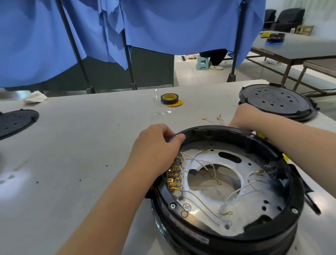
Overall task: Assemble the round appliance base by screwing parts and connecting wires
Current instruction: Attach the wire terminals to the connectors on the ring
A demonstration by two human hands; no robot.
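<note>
Head cam: the round base sits near the table's front edge, right of middle. Looks rigid and fairly heavy, but the loose white wires inside seem delicate, so I'd grab the rim. Left hand curls over the far-left rim, gripping it. Right hand reaches past the far rim; can't tell its fingers.

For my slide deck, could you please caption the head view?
Both hands hold the far rim of the open round base, its white wires unconnected.
</note>
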